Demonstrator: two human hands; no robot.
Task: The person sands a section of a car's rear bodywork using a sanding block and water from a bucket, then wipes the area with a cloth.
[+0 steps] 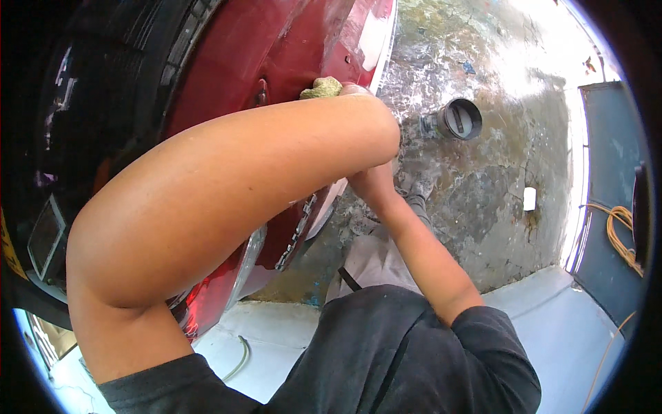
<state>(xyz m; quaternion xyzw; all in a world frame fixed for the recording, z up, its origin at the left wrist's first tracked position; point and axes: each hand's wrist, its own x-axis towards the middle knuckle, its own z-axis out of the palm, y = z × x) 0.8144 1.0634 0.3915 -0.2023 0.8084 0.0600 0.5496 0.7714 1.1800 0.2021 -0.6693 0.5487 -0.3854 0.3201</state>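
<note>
A red car body (227,90) with a dark glass window (110,90) fills the left side. My left arm bends across the middle, and its wrist turns in toward the car. Beyond the forearm, a small part of my left hand (354,90) shows against a bunched yellow-green cloth (324,87) on the red panel. Its fingers are mostly hidden, but the hand appears closed on the cloth. My right hand (372,183) reaches up close to the car's side, below my left wrist. The left forearm covers its fingers, so what it touches cannot be seen.
A dark round bucket (460,119) holding greyish liquid and a dark item stands on the wet, stained floor (483,207). A small white piece (529,199) lies right of it. An orange coiled hose (620,234) hangs by a blue-grey panel (610,145). A pale patch (372,41) marks the car.
</note>
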